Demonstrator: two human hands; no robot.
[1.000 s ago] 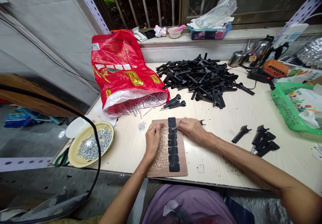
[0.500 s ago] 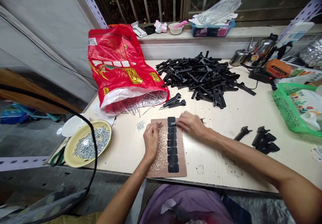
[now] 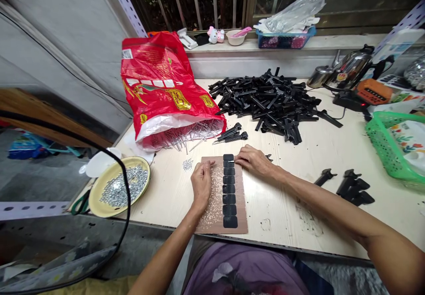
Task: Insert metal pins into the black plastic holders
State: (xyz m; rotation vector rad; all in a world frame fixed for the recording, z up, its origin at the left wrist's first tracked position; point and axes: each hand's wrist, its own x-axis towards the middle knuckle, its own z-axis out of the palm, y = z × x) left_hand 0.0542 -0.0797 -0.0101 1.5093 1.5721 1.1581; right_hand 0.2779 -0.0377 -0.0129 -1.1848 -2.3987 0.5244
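Note:
On the table lies a brown board [image 3: 237, 224] with a column of black rectangular pads [image 3: 229, 209] along it. My right hand [image 3: 255, 160] is closed in a pinch at the right edge of the column's upper end. A thin silvery metal piece [image 3: 231, 161] shows at its fingertips, over a pad near the top. My left hand [image 3: 201, 183] rests at the board's left edge with its fingers curled and thumb against the forefinger; what it holds, if anything, is hidden. Small silvery bits [image 3: 187, 165] lie just left of the board.
Behind stands a red bag [image 3: 156, 78] of metal pins, beside a heap of black plastic parts [image 3: 265, 100]. A yellow plate [image 3: 91, 202] of silvery bits sits at left. More black parts [image 3: 353, 188] and a green basket [image 3: 381, 144] are at right.
My right hand has moved slightly and settled at the upper pads, with the silvery piece now visible at its fingertips. My left hand stays at the board; the whole view has shifted slightly.

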